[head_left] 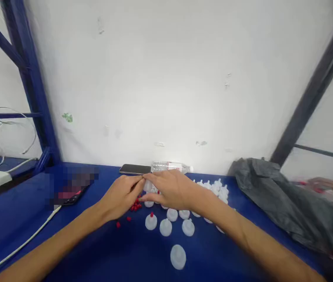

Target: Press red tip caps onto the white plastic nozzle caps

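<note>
My left hand (122, 198) and my right hand (171, 189) meet above the middle of the blue table (107, 250). Their fingertips close on a small translucent white plastic piece (148, 185), partly hidden by the fingers. Below and to the right stand several round white nozzle caps (165, 227); one cap (151, 222) carries a red tip on its spout. Small red tips (135, 206) lie in a loose pile beside my left hand, with a few strays nearer me. My right forearm covers part of the white caps.
Against the wall lie a black phone (134, 169) and a clear plastic bottle (171, 167) on its side. White spouted pieces (218, 190) are heaped at the right, near a dark grey plastic bag (260, 188). Another phone (72, 197) with a white cable (28, 244) is at left.
</note>
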A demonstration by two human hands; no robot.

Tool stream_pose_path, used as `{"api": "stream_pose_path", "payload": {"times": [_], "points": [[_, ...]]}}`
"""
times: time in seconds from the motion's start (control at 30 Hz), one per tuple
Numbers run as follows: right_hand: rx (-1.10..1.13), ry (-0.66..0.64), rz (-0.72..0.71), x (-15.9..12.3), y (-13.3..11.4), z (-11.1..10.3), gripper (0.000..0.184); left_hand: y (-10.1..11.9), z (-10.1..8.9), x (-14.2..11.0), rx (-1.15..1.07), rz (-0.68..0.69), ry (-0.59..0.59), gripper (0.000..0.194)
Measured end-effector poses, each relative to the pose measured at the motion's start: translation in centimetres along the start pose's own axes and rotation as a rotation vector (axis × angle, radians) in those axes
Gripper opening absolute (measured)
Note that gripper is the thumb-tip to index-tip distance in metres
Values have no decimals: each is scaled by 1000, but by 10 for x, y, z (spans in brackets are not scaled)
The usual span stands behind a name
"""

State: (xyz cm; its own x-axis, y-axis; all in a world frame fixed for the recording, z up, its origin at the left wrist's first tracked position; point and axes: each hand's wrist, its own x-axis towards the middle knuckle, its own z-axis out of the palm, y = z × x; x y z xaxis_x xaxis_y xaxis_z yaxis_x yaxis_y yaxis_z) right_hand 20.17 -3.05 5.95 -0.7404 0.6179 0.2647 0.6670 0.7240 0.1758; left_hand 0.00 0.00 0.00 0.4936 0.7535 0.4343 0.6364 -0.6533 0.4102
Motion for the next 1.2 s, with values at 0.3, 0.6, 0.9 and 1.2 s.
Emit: {"api": "stream_pose_path", "payload": {"times": [0.3, 0.6, 0.9, 1.2], "points": [[33, 68, 51, 8, 16, 7, 38, 3, -2, 1, 127, 16, 25, 31], [-73, 223, 67, -15, 28, 11, 22, 10, 0, 3, -265, -121, 19, 45], [238, 346, 349, -68, 34, 42, 17, -19, -2, 5, 167, -79, -116, 29], [170, 293, 157, -49, 0, 73, 12, -23, 2, -2, 426, 20, -317, 10]]}}
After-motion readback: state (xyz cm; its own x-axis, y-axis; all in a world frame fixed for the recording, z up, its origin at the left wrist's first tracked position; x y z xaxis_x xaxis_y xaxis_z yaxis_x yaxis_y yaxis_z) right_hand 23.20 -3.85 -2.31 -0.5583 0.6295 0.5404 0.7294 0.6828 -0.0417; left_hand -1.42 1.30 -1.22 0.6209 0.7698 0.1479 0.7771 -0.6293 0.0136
